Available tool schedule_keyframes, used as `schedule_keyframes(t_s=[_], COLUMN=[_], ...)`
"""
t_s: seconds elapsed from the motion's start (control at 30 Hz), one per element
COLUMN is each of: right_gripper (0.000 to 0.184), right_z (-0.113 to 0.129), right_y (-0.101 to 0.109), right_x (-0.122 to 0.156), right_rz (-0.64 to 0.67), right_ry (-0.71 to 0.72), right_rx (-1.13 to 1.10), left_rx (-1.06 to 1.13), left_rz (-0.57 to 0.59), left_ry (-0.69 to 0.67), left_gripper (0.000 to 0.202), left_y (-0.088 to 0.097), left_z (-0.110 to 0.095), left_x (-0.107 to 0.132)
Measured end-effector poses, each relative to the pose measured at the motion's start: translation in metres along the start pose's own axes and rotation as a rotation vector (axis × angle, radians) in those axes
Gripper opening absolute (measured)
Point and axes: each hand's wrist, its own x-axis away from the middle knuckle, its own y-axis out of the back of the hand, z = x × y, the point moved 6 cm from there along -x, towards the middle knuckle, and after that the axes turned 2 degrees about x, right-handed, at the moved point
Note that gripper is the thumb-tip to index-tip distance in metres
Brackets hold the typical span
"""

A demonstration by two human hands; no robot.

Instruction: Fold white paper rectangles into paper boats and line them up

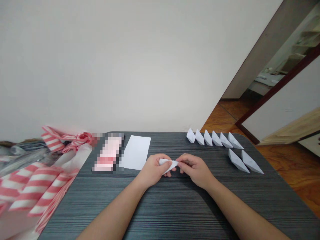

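Both my hands hover over the middle of a dark grey wood-grain table [175,213]. My left hand [152,170] and my right hand [195,170] pinch a small folded white paper piece [168,165] between their fingertips, and part of it is hidden by my fingers. Beyond my left hand lies a flat white paper sheet [136,152]. Off to the right stands a row of several folded paper boats [212,138], with two longer folded paper shapes [237,161] nearer my right hand.
A pixelated pink-and-white packet [108,153] lies at the table's far left. Pink-and-white striped plastic material [32,186] and a clear plastic bag [22,156] spill past the left edge. Behind the table is a white wall [100,66]; to the right are a wooden floor [295,173] and a doorway [270,76].
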Motion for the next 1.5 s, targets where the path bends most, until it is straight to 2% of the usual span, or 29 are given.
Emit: schedule_keyframes(t_s=[0.27,0.5,0.87,1.07,1.13,1.3,1.5], right_gripper=[0.015,0.022,0.028,0.026,0.021,0.015,0.024], right_z=[0.017,0.022,0.026,0.026,0.024,0.012,0.024], right_y=[0.006,0.003,-0.001,-0.003,-0.002,0.000,-0.010], right_x=[-0.001,0.002,0.002,0.003,0.004,0.002,-0.001], right_rz=[-0.027,0.046,0.092,0.131,0.129,0.039,0.106], right_ry=[0.204,0.305,0.303,0.342,0.304,0.066,0.152], right_rx=[0.133,0.228,0.285,0.278,0.248,0.190,0.366], left_rx=[0.041,0.048,0.070,-0.008,-0.025,-0.052,-0.133], left_rz=[-0.012,0.008,-0.005,-0.031,-0.033,-0.039,-0.014], left_ry=[0.021,0.025,0.045,0.049,0.038,0.015,-0.013], left_gripper=[0.024,0.023,0.025,0.023,0.023,0.023,0.020], left_y=[0.000,0.002,0.001,0.002,0.002,0.001,0.000], left_z=[0.003,0.006,0.001,0.001,0.001,0.000,0.000], left_x=[0.000,-0.001,0.001,0.000,0.000,0.002,0.002])
